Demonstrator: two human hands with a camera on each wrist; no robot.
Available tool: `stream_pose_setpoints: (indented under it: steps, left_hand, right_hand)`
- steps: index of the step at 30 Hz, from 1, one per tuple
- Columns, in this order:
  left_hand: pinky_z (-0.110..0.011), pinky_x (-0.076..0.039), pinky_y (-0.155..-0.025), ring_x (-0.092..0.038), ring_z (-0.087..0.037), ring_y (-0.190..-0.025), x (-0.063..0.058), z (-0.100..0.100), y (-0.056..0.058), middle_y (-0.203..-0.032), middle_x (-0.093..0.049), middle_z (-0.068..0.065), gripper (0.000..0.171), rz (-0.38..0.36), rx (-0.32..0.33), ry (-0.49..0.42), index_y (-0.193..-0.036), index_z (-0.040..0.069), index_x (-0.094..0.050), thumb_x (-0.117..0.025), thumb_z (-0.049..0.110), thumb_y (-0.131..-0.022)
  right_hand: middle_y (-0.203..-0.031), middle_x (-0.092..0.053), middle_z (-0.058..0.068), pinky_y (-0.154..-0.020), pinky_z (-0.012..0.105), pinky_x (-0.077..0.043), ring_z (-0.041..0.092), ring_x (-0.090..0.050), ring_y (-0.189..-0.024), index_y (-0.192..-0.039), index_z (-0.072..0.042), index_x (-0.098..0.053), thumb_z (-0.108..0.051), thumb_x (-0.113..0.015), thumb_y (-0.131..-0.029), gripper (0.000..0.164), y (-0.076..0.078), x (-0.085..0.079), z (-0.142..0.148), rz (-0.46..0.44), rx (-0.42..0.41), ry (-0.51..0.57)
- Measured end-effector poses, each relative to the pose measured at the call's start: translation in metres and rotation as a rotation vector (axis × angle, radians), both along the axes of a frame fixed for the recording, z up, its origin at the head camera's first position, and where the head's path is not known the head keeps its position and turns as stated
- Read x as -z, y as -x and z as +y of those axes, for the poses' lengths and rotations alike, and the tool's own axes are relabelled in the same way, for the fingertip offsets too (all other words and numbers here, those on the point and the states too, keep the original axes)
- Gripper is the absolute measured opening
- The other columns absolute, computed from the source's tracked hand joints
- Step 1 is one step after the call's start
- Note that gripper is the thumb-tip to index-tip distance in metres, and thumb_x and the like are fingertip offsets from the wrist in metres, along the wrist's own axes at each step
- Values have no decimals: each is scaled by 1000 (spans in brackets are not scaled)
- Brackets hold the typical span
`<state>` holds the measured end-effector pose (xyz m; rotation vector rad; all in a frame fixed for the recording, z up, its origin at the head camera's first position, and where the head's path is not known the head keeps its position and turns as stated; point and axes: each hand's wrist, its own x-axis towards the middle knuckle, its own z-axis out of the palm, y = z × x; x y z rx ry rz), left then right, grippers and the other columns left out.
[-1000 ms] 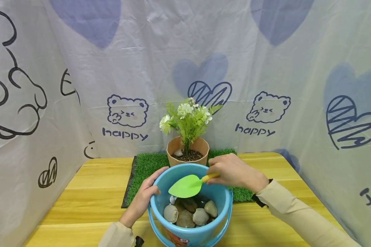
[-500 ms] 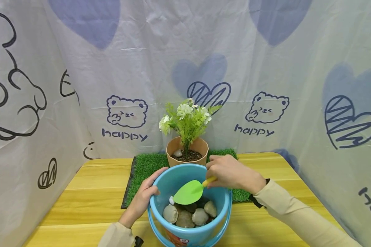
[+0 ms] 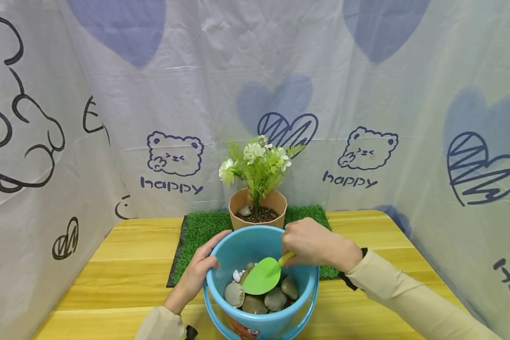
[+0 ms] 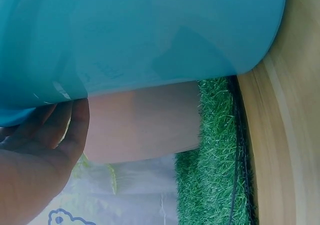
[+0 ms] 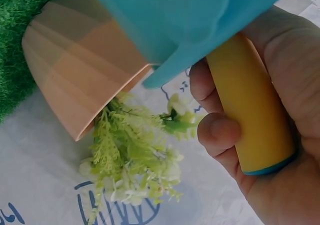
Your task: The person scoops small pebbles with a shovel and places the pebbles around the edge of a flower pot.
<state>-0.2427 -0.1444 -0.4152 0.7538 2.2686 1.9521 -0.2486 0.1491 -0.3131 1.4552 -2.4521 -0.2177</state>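
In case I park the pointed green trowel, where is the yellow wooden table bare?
Left of the green artificial grass mat, the table is bare; also right of it, beyond the beige right sleeve. Crowded centre: blue bucket of stones, tan flowerpot.

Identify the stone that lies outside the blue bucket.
The pale stone in the flowerpot, on the soil; the other visible stones lie inside the bucket.

Across the back of the wood-grain counter [image 3: 123,255] we see a grass-like green mat [image 3: 204,236], bearing a tan pot [image 5: 82,60] of dark soil [image 3: 264,216] and a leafy plant [image 3: 259,165] with white flowers [image 3: 254,152]. Behind it we find pale cloth [image 3: 221,71] printed with bears [image 3: 175,155], hearts [image 3: 289,94] and "happy".
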Motion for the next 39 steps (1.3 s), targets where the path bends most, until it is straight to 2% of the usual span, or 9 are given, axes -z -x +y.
stream_pose_setpoints:
  steps: [6, 14, 24, 39]
  left_hand:
    - [-46, -48, -95, -50, -42, -127, 0, 0, -1, -149, -44, -19, 74, -4, -2, -2, -151, 20, -37, -39, 2, -79]
    - [-48, -48, -96, -50, -42, -128, 0, 1, -1, -149, -43, -18, 74, -5, 0, -5, -151, 21, -37, -39, 2, -79]
    - [-47, -47, -97, -49, -41, -129, 0, 1, -2, -150, -43, -18, 75, 12, -6, 3, -151, 21, -37, -39, 2, -78]
    - [-45, -48, -95, -50, -41, -129, -1, 1, -2, -150, -43, -17, 75, 1, -18, 5, -151, 21, -38, -39, 2, -79]
  right_hand:
    - [-65, -56, -14, -54, 21, -41, 6, -54, -65, -59, -28, -62, -40, -80, -76, 27, -6, 6, -9, 15, -32, -34]
    - [-63, -55, -14, -52, 21, -39, 7, -53, -63, -60, -28, -62, -40, -78, -78, 27, -3, 16, -19, 2, -46, -5]
    - [-62, -55, -15, -48, 23, -34, 8, -52, -60, -59, -29, -61, -45, -78, -76, 29, 0, 27, -32, 15, -13, -9]
    - [-60, -52, -18, -48, 19, -31, -1, -42, -53, -61, -32, -64, -51, -76, -77, 28, 6, 26, -26, -144, 37, 47]
